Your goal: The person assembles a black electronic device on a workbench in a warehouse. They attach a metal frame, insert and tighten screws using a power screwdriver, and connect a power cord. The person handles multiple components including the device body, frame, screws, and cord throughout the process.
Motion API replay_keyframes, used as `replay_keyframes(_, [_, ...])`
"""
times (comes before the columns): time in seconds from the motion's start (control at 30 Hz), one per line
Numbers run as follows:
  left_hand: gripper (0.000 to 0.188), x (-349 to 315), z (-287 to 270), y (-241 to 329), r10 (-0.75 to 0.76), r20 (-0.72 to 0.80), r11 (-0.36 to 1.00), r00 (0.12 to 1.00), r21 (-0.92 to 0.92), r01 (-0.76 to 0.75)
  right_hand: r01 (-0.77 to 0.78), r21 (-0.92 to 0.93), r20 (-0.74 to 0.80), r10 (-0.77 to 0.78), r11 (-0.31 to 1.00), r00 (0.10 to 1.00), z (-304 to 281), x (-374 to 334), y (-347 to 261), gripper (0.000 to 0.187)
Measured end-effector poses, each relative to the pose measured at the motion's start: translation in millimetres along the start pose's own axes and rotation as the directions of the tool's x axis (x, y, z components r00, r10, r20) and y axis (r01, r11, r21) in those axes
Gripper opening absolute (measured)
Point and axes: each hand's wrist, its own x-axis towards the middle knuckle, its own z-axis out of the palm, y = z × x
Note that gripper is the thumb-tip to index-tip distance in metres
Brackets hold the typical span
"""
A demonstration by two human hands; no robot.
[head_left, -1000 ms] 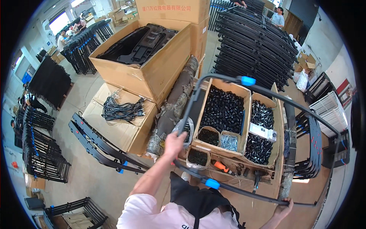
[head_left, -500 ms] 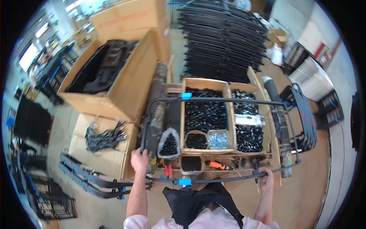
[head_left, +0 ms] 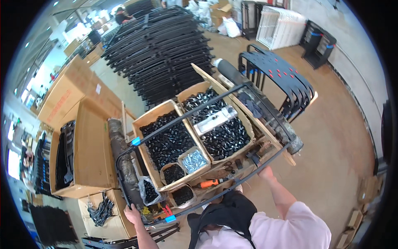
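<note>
Both my hands grip a large black rectangular tube frame (head_left: 182,117) with rounded corners, held tilted above a workbench. My left hand (head_left: 132,214) is closed around its near left corner. My right hand (head_left: 265,172) closes on the near bar toward the right end. Blue clips sit on the frame, one on the far bar (head_left: 136,141) and one on the near bar (head_left: 170,218). Beneath it are trays full of small black parts (head_left: 168,135), a small box of silver screws (head_left: 193,161) and an orange power screwdriver (head_left: 208,183).
Rolls covered in dark wrapping flank the bench, one right (head_left: 275,124). A tall stack of black frames (head_left: 159,54) stands behind. Left are an open carton (head_left: 97,145) and a cable bundle (head_left: 100,209). Black racks with red dots (head_left: 280,70) stand at right.
My view has turned to the right, so the bench and frame now look slanted. Both hands keep hold of the frame; more floor and wall show at the right.
</note>
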Motion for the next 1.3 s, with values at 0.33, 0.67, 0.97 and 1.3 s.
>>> replay_keyframes(0.33, [0.032,-71,-50,216,0.272,-0.004,0.875,0.962,-0.416,-0.248,0.073,-0.327,-0.099,-0.111,0.942,0.989,46,97,-11,0.053])
replay_keyframes(0.67, [0.027,-190,19,465,0.740,0.382,0.565,0.554,-0.800,-0.203,0.277,-0.229,-0.077,-0.301,0.933,0.951,-47,11,72,0.039])
replay_keyframes(0.97, [0.032,-311,11,654,0.961,0.267,0.271,0.067,-0.961,-0.053,0.045,0.127,0.058,-0.052,0.991,0.997,-271,-122,73,0.043])
replay_keyframes(1.3, [0.039,-418,-28,780,0.907,0.156,0.327,-0.392,-0.847,0.420,0.087,-0.046,-0.115,-0.091,0.995,0.989,-364,-69,25,0.045])
